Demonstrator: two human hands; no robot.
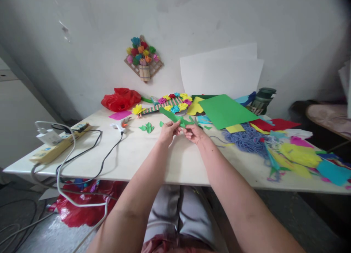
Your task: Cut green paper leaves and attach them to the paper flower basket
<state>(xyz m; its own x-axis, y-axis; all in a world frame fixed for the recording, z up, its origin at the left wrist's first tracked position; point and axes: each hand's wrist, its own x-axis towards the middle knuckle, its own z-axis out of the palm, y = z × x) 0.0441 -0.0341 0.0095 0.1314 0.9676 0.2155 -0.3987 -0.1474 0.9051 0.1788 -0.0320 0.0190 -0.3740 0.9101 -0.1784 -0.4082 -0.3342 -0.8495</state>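
Observation:
Between the thumb and fingers of my left hand (170,132) is a strip of green paper (171,116), its long end slanting up to the left. My right hand (194,133) is closed at the strip's right end, with its fingertips pinching the green paper close to my left fingertips. Just behind the right hand shows a thin dark pointed thing, partly hidden; I cannot tell whether it is held. Cut green paper leaves (148,127) lie to the left of my hands. A small green scrap (207,128) lies to the right.
A glue gun (120,127) with a black cord and a power strip (60,143) are on the left. Behind my hands lies a woven piece with paper flowers (164,105). Green sheet (227,112), blue yarn (248,139) and coloured scraps cover the right. A red bag (120,99) sits at the back.

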